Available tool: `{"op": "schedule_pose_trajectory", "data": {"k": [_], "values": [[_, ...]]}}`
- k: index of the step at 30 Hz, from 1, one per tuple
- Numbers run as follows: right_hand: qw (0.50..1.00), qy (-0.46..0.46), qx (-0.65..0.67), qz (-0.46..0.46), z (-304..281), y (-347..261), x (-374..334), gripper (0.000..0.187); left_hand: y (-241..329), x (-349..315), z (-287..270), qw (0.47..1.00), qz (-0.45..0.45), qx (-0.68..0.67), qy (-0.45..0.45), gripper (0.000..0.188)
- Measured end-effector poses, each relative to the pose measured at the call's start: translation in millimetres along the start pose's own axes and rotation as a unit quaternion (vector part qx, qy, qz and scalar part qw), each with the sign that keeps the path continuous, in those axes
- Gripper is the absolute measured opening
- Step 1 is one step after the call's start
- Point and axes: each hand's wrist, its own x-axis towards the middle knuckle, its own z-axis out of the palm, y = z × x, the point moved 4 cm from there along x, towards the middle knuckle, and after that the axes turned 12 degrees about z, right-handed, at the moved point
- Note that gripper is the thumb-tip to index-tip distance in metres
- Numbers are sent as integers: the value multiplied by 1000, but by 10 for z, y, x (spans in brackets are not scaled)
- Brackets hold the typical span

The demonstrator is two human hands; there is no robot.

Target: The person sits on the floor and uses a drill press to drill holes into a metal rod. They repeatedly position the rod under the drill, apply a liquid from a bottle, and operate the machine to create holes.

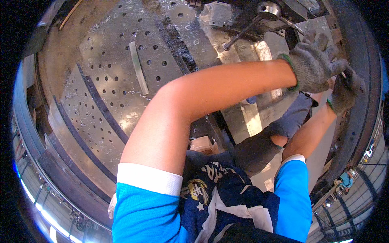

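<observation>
Nearest the camera: blue sleeves with white cuffs and dark, torn trousers; the person is leaning over the work with both bare forearms reaching up and to the right.

The right hand (344, 91), in a grey knit glove, is curling closed at the right rim of the view, just right of and slightly below the left hand. Something thin seems to be passing through its fingers, but it is too small and too near the rim to identify; I cannot tell what it is gripping.

The left hand (314, 67), also gloved in grey, is resting just above and left of the right hand, its fingers spread and bent, pressing down on a part hidden beneath the palm. Whether it is gripping or only bracing, I cannot tell.

Just beyond the left hand, up and to its left, a drill-press head (267, 10) is standing with a long steel feed handle (243, 34) angling down-left from it.

Judgement: the handle is rigid, smooth metal and possibly oily, so gloves should help; best taken near its free end for leverage. The machine itself is heavy and fixed.

Well left of the left hand, a large perforated steel plate (121, 73) is lying flat, with a narrow curved metal strip (138, 67) on it. Judgement: the plate looks heavy and stiff, with sharp edges and swarf; the strip looks light, and is best lifted by its ends.
</observation>
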Motion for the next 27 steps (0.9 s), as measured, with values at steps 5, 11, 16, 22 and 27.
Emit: {"op": "schedule_pose_trajectory", "data": {"k": [5,11,16,22,27], "values": [[953,-41,294,54,92,-961,274,35,14,-40,274,999,-20,-15,-24,51],[863,-177,465,83,369,-2354,308,37,32,-78,363,998,-36,-12,46,38],[846,-204,484,91,332,-2611,293,39,67,-30,380,997,-69,-26,8,34],[834,-211,500,96,290,-2624,143,41,80,-101,485,984,-58,-136,-99,30],[831,-212,504,104,272,-2546,51,43,73,-183,482,989,-17,-116,-87,31]]}}
